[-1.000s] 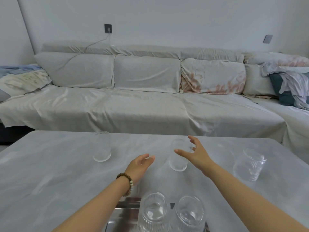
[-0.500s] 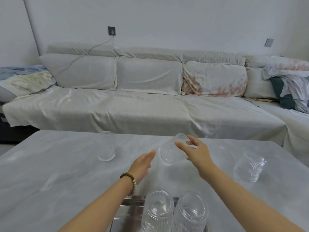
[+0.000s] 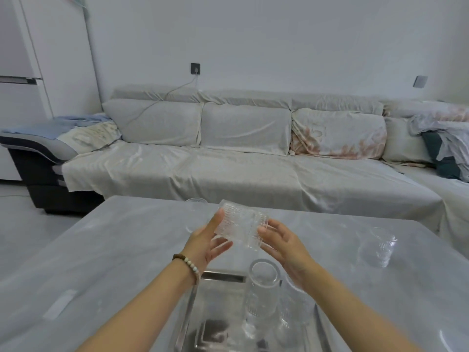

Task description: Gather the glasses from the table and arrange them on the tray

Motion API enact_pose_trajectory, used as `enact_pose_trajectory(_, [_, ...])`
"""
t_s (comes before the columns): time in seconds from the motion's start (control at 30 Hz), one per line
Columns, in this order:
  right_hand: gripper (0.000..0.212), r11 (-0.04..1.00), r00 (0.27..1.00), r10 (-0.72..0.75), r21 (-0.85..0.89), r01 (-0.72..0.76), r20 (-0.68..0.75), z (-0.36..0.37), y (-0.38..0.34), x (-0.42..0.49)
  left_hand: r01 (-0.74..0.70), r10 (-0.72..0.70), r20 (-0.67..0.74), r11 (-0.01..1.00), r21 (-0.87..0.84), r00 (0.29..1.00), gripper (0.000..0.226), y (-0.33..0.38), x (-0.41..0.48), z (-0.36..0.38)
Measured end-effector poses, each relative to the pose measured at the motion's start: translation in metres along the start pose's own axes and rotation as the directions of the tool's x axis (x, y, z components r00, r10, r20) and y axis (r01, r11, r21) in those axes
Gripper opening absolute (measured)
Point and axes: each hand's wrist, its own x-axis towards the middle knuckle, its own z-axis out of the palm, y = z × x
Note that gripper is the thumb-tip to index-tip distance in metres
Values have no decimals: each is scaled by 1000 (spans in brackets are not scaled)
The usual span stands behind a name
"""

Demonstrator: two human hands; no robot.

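Note:
A clear ribbed glass (image 3: pixel 241 227) lies on its side in the air above the table, held between both hands. My left hand (image 3: pixel 206 243) presses its left end and my right hand (image 3: pixel 283 246) cups its right end. Below them a shiny metal tray (image 3: pixel 218 301) sits at the table's near edge with two upright glasses in it, a tall one (image 3: pixel 261 290) and another (image 3: pixel 295 304) partly hidden behind my right wrist. One more glass (image 3: pixel 194 209) stands on the table behind my left hand, and another glass (image 3: pixel 378 247) stands at the right.
The grey marble table (image 3: pixel 114 250) fills the foreground. A long covered sofa (image 3: pixel 228 174) runs behind it, with heaped bedding at both ends. A white fridge (image 3: pixel 22 72) stands at the far left.
The glass has come up off the table in my right hand and my left hand has joined it, so both hands hold it sideways. The head has tilted up and back.

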Motion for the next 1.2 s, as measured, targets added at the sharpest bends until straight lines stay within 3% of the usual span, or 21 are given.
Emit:
enact_pose_trajectory(0.13, [51, 928, 995, -32, -366, 64, 94, 3, 11, -9, -83, 86, -21, 991, 104, 996, 65, 15, -18, -17])
enact_pose_trajectory(0.23, [57, 773, 995, -61, -628, 95, 75, -8, 23, -13, -109, 115, -28, 981, 158, 993, 67, 17, -26, -28])
enact_pose_trajectory(0.33, [59, 639, 996, -39, -765, 85, 78, -18, 35, -17, -114, 134, -67, 962, 247, 989, 54, 10, -28, -36])
enact_pose_trajectory(0.4, [57, 615, 997, -20, -785, 74, 79, -21, 41, -16, -124, 157, -79, 940, 317, 984, 45, 2, -28, -37])
enact_pose_trajectory(0.53, [53, 573, 997, -31, -816, 76, 71, -22, 49, -15, -153, 171, 3, 879, 452, 985, 50, -18, -28, -39])
enact_pose_trajectory(0.73, [52, 597, 998, -52, -800, 60, 37, -20, 52, -15, -149, 147, 50, 804, 576, 988, 55, -45, -26, -42])
enact_pose_trajectory(1.03, [54, 610, 998, -52, -790, 63, 39, -21, 53, -15, -127, 109, 66, 784, 607, 992, 59, -68, -20, -40])
enact_pose_trajectory(1.2, [55, 616, 998, -49, -786, 62, 40, -22, 54, -14, -118, 102, 61, 771, 626, 993, 73, -73, -17, -41])
